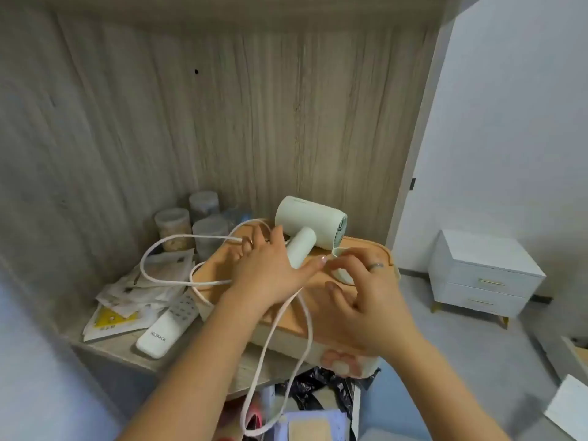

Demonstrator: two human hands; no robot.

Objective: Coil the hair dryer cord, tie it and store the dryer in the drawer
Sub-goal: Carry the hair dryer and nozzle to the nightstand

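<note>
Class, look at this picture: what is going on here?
A person is handling a pale green hair dryer that sits on an orange-lidded box. The left hand lies over its cord beside the handle; the right hand pinches a small loop of it. The cord is mostly uncoiled, trailing off the shelf.

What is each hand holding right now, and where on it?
The right hand pinches the cord in a small loop beside the dryer handle. The left hand lies over the cord; whether it grips it cannot be told.
</note>
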